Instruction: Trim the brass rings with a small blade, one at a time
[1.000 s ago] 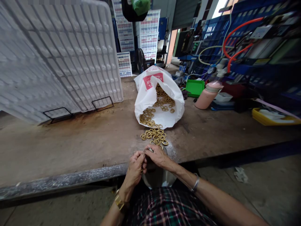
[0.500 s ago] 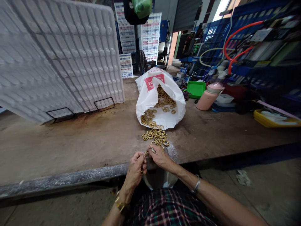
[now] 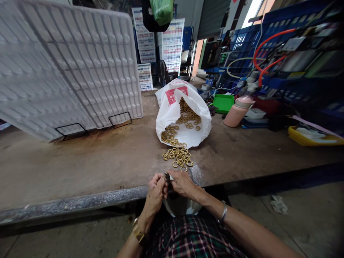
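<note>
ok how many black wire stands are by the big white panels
2. One wire stand is at the left part of the white panels' bottom edge, the other farther right, nearer the white bag. More could be hidden behind the panels.

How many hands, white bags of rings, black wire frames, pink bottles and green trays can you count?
Left hand, right hand: 2
White bag of rings: 1
Black wire frames: 2
Pink bottle: 1
Green tray: 1
Total: 7
</note>
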`<state>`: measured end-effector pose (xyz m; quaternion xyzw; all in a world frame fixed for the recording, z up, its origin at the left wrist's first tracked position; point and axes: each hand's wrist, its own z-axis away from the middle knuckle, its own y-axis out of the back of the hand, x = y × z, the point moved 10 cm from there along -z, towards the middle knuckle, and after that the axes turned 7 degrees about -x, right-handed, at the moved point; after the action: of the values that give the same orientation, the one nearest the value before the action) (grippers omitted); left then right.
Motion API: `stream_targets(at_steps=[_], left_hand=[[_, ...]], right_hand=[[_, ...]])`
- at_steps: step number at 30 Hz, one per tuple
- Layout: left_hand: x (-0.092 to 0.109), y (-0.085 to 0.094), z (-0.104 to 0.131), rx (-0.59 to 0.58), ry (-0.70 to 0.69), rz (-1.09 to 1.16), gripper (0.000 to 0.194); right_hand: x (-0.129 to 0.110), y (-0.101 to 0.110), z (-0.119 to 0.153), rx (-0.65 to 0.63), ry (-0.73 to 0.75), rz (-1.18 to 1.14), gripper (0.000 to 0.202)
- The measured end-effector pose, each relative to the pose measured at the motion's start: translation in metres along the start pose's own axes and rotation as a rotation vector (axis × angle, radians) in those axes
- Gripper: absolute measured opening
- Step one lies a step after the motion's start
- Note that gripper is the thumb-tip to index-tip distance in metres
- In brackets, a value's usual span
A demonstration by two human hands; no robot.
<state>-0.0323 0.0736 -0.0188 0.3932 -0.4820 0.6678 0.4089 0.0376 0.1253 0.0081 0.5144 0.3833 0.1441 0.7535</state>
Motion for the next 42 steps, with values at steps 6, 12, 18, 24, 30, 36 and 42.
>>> stream_targets(at_steps=[6, 12, 18, 24, 30, 36, 42], left_hand=[[-0.002, -0.002, 0.006, -0.058, -0.011, -0.025, 0.032], [0.006, -0.03, 0.026, -0.214, 0.067, 0.134, 0.029], [-0.004, -0.013, 0.028, -0.079, 0.113, 0.339, 0.033], [-0.015, 0.0, 0.032, -0.057, 0.123, 0.349, 0.032], [-0.023, 0.002, 0.034, -0.049, 0.171, 0.493, 0.031], [-0.037, 0.008, 0.036, 0.034, 0.236, 0.633, 0.018], [-0.033, 0.007, 0.034, 0.078, 0.227, 0.626, 0.017]], right_hand=[[-0.004, -0.002, -0.002, -0.086, 0.023, 0.007, 0.026], [0.019, 0.006, -0.007, 0.016, -0.125, 0.104, 0.023], [0.028, 0.026, -0.003, 0.215, -0.169, 0.111, 0.027], [0.032, 0.024, -0.005, 0.233, -0.276, 0.192, 0.027], [0.03, 0.023, -0.005, 0.245, -0.263, 0.217, 0.028], [0.032, 0.023, 0.0, 0.313, -0.241, 0.194, 0.027], [0.032, 0.024, 0.004, 0.421, -0.123, 0.12, 0.031]])
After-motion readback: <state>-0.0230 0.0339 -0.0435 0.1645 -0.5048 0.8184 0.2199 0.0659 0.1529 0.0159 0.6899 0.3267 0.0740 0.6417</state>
